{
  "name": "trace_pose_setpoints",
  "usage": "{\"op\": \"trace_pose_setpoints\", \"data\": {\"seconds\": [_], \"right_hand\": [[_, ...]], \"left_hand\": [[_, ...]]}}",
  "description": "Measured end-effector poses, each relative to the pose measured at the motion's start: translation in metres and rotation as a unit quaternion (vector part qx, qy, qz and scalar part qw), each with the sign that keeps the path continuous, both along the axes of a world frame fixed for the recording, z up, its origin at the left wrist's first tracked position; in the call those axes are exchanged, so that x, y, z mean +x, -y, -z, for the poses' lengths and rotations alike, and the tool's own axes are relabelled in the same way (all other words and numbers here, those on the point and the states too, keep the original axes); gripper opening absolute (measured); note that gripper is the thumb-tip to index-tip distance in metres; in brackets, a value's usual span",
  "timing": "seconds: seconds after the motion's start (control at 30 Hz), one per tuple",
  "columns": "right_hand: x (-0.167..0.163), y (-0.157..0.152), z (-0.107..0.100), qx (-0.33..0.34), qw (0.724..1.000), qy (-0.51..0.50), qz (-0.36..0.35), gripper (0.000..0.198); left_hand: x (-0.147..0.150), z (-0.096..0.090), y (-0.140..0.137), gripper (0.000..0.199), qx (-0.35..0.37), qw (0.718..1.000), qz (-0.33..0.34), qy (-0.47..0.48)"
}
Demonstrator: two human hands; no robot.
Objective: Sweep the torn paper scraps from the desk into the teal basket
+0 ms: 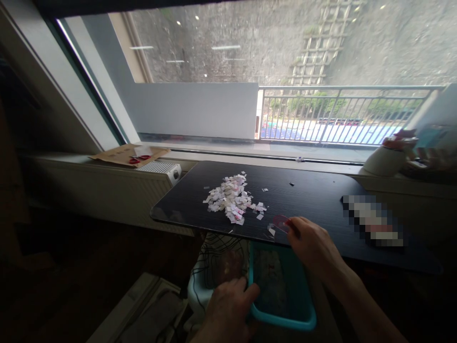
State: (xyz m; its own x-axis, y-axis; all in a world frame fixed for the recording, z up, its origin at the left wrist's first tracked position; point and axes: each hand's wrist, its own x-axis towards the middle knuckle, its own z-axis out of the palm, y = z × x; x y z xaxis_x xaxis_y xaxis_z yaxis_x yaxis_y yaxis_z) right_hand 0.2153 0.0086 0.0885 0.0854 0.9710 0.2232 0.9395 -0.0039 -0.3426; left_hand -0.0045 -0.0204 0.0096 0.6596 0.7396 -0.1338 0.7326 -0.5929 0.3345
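Observation:
A heap of small cut white paper pieces (230, 197), some tinged pink, lies on the dark tabletop (307, 190). My right hand (314, 243) is closed on a flat, see-through pinkish-red piece (281, 222) at the table's front edge; its exact kind is unclear. A few loose scraps (272, 231) lie close to that piece. Below the edge is a teal plastic bin (285, 321) with pale material in the bottom, too dim to make out. My left hand (232, 302) grips the bin's left rim, the thumb over it.
Red-handled scissors (139, 158) rest on brown paper (110, 156) above a radiator (157, 178) at left. A pixelated object (373, 221) lies on the table's right. A pale stool (198, 286) with dark lines stands beside the bin. A white pot (383, 159) sits by the window.

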Motion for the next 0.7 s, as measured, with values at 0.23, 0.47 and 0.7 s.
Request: {"op": "trace_pose_setpoints", "data": {"seconds": [0.23, 0.47, 0.7], "right_hand": [[-0.009, 0.005, 0.009, 0.03, 0.999, -0.026, -0.009, 0.021], [-0.025, 0.012, 0.013, 0.037, 0.995, -0.049, -0.077, 0.023], [-0.028, 0.024, 0.025, 0.069, 0.992, -0.079, -0.074, 0.022]], "left_hand": [[0.005, -0.001, 0.001, 0.027, 0.0, 1.0, 0.003, -0.009], [0.012, -0.001, 0.003, 0.026, 0.0, 1.0, 0.012, -0.027], [0.015, -0.004, 0.002, 0.029, -0.021, 0.998, 0.02, -0.049]]}}
